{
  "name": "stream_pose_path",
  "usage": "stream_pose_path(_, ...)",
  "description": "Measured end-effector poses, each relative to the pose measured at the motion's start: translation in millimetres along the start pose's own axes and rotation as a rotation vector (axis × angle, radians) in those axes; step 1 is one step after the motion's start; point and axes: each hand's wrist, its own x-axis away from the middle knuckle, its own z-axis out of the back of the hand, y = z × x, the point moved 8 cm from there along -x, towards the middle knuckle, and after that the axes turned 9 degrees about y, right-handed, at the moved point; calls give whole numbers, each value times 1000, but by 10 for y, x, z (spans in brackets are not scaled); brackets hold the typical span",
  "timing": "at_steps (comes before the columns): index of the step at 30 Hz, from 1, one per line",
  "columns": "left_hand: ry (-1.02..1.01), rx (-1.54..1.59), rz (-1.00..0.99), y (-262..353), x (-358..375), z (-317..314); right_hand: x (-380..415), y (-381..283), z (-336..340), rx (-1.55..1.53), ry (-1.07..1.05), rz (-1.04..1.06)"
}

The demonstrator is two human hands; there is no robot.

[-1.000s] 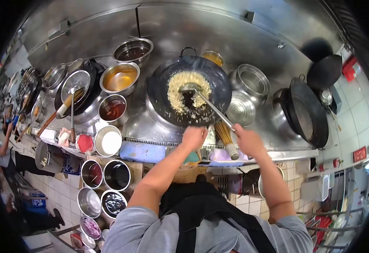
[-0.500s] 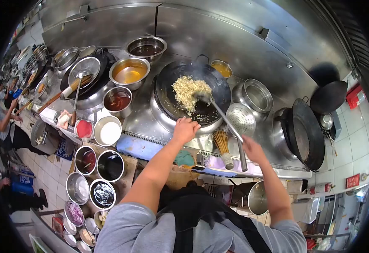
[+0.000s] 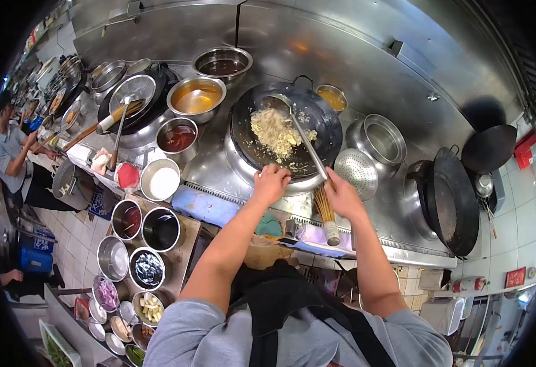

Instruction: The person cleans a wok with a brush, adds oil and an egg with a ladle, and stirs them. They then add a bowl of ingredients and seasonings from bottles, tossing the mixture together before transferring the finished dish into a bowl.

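A black wok [image 3: 324, 116] sits on the burner in front of me, with pale yellow fried rice [image 3: 271, 136] in it. My left hand [image 3: 271, 183] is closed on the wok's near rim; the exact hold is partly hidden by the fingers. My right hand [image 3: 343, 194] grips the handle of a metal ladle [image 3: 305, 140]. The ladle's bowl rests toward the far side of the wok, beyond the rice, and some grains are blurred by motion. Below my right hand lies a bamboo wok brush [image 3: 325, 215], and beside that hand is a perforated skimmer [image 3: 356, 174].
Bowls of orange liquid [image 3: 196, 98] and red sauce [image 3: 177, 139] stand left of the wok. Sauce pots [image 3: 161, 229] and ingredient bowls [image 3: 106, 293] are at lower left. Another wok [image 3: 448, 202] leans at right. A co-worker [image 3: 11, 147] stands far left.
The ladle's bowl has moved from the right side of the rice to the wok's far side. My right hand has come up and left, closer to the wok. My left hand stays at the rim.
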Motion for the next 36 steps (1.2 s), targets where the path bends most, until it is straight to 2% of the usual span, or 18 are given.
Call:
stream_pose_path(2,249,32,-139,255,111,398,191,-135,52,61,77,178)
stream_pose_path(3,256,26,-135,319,224,492,314,59,-131,-549,-103,-251)
stream_pose_path(4,7,-76,-142,390,410,364,521,111,-393,-1151,-289,-698)
stream_pose_path(5,-245,-176,-151,414,607,190,504,213,-596,-1419,-372,-846)
stream_pose_path(6,-253,-179,-152,398,726,127,428,381,-693,-1426,-370,-851)
stream_pose_path(8,-661,-568,-89,6,1075,-339,76,470,-702,-1149,-228,-790)
stream_pose_path(11,-699,-603,-141,-322,1193,-849,-224,151,-332,-279,-60,-342)
stream_pose_path(15,-766,-538,-134,-215,1101,-574,522,76,-228,-937,-328,-641)
stream_pose_path(17,-584,-227,131,-283,989,-287,540,421,-295,-1033,-327,-709)
stream_pose_path(18,-614,-241,112,-392,1014,-296,547,590,-370,-1111,-337,-765)
stream_pose_path(20,-277,715,672,-774,952,-254,276,556,-160,-669,-204,-528)
stream_pose_path(22,-231,1263,1094,-611,872,-164,31,330,138,-332,-83,-401)
stream_pose_path(24,-118,1464,1162,-661,586,-260,-432,419,53,77,267,42)
stream_pose_path(25,-158,1473,1206,-608,445,-298,-539,398,-93,58,341,76)
stream_pose_path(26,-194,1483,1249,-528,333,-313,-423,91,-144,-220,-33,-329)
stream_pose_path(30,-149,1359,1407,-531,279,-369,-322,323,-871,6,-7,49)
stream_pose_path(35,-166,1426,1411,-695,116,-614,644,1380,252,595,-228,17)
stream_pose_path(36,-85,1370,1436,-807,132,-658,688,1775,583,599,36,248)
